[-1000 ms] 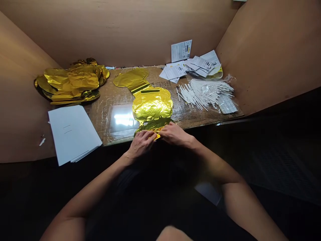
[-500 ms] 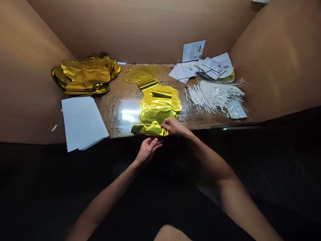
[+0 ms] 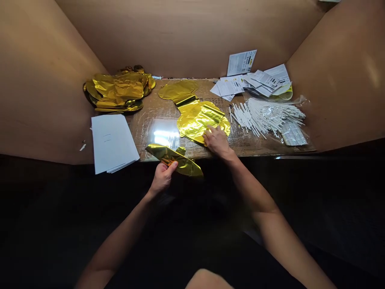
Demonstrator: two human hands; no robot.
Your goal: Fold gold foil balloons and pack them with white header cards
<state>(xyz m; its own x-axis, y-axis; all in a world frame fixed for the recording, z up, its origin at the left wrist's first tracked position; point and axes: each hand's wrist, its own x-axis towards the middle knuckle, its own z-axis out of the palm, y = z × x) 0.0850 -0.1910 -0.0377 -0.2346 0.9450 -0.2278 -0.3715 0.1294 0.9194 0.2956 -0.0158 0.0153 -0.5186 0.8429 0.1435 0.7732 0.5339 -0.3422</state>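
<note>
My left hand (image 3: 163, 177) is closed in a pinch on a folded gold foil balloon (image 3: 174, 159), held just off the near edge of the table. My right hand (image 3: 217, 141) rests with its fingers on a second gold foil balloon (image 3: 201, 117) lying flat on the table's middle. Behind that one lies another flat gold foil piece (image 3: 178, 90).
A heap of gold foil balloons (image 3: 120, 89) sits at the back left. A stack of white sheets (image 3: 112, 141) lies at the near left. White sticks in clear wrap (image 3: 269, 117) and printed leaflets (image 3: 255, 78) are at the right. Brown board walls (image 3: 48, 76) enclose the table.
My left hand took the folded gold balloon from the table edge and drew it down and left. My right hand let go of it and reached forward onto another balloon.
</note>
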